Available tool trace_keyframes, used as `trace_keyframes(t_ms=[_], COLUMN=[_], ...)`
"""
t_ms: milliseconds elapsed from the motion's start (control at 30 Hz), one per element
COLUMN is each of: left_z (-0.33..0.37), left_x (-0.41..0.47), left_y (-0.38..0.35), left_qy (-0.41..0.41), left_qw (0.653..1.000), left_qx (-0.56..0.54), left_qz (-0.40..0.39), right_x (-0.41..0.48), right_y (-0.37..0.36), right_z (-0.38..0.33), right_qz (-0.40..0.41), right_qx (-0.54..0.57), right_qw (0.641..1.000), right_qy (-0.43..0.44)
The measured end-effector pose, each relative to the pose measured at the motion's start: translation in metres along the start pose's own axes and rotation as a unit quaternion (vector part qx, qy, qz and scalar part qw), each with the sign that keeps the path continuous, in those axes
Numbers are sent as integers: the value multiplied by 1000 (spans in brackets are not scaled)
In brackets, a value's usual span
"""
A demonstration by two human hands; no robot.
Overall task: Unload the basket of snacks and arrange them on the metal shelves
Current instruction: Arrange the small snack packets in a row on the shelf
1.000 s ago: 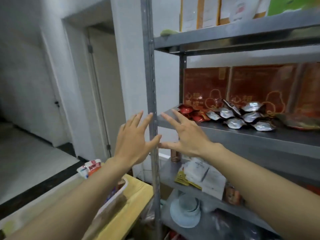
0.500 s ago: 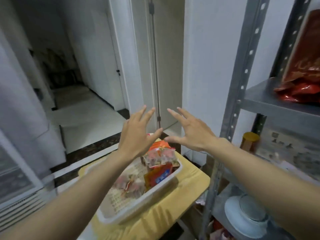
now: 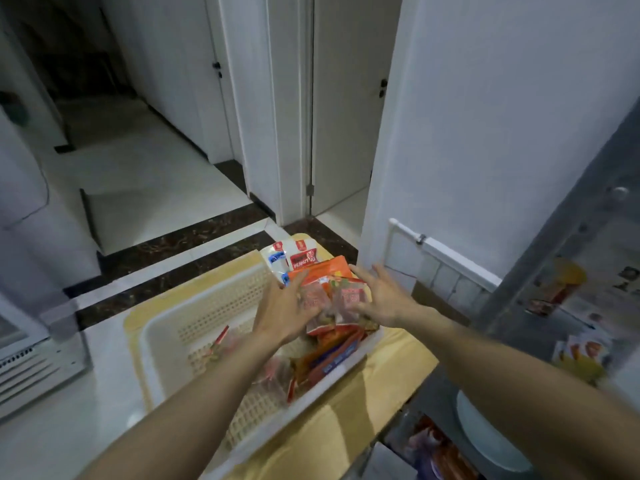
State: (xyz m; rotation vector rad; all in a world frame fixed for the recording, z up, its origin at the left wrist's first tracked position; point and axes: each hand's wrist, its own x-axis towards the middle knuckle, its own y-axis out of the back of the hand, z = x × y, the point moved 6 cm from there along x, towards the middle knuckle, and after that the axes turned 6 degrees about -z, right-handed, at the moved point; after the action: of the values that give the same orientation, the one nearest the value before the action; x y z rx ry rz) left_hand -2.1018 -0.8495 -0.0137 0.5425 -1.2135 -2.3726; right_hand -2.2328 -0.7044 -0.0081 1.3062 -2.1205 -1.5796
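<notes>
A white perforated basket (image 3: pixel 166 327) sits on a yellow table (image 3: pixel 346 431). Its far right end holds a pile of snacks: clear packets with red labels (image 3: pixel 332 303) on top, an orange bag (image 3: pixel 329 268) behind them, white peanut packs (image 3: pixel 301 259) at the far rim, and red and blue packs (image 3: pixel 332 358) below. My left hand (image 3: pixel 284 313) and my right hand (image 3: pixel 381 299) reach in from either side with fingers spread, touching the clear packets. Part of the pile is hidden under my hands. The metal shelf unit (image 3: pixel 568 244) stands at the right edge, blurred.
The basket's left half holds only a few small loose wrappers (image 3: pixel 218 341). A white bowl (image 3: pixel 485 441) and packets lie on the lower shelves at the right. A white wall corner (image 3: pixel 391 202) and a pipe (image 3: pixel 443 252) stand behind the table. An open doorway and tiled floor lie beyond.
My view has swung left and down from the shelf to the basket. Both hands have dropped from mid-air onto the snack pile in the basket.
</notes>
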Motion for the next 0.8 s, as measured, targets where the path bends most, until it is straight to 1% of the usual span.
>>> trace_keyframes(t_ms=[167, 267, 433, 533, 667, 733, 800], left_z=[-25, -33, -34, -37, -43, -44, -45], left_x=[35, 47, 53, 51, 45, 42, 37], left_y=[-31, -42, -53, -53, -52, -49, -45], left_qy=[8, 0, -14, -15, -9, -4, 2], left_qw=[996, 993, 979, 973, 969, 968, 968], left_qx=[-64, -86, -169, -205, -230, -237, -239], left_qz=[-61, -75, -111, -107, -91, -80, -73], right_x=[42, 59, 63, 64, 58, 53, 50], right_y=[-27, -44, -48, -43, -40, -36, -37], right_z=[22, 36, 36, 35, 37, 37, 37], right_qz=[-44, -58, -73, -39, 14, 44, 39], right_qx=[51, 70, 102, 91, 121, 159, 217], right_qw=[997, 994, 991, 995, 992, 986, 975], right_qy=[-42, -64, -41, -33, -30, -27, -26])
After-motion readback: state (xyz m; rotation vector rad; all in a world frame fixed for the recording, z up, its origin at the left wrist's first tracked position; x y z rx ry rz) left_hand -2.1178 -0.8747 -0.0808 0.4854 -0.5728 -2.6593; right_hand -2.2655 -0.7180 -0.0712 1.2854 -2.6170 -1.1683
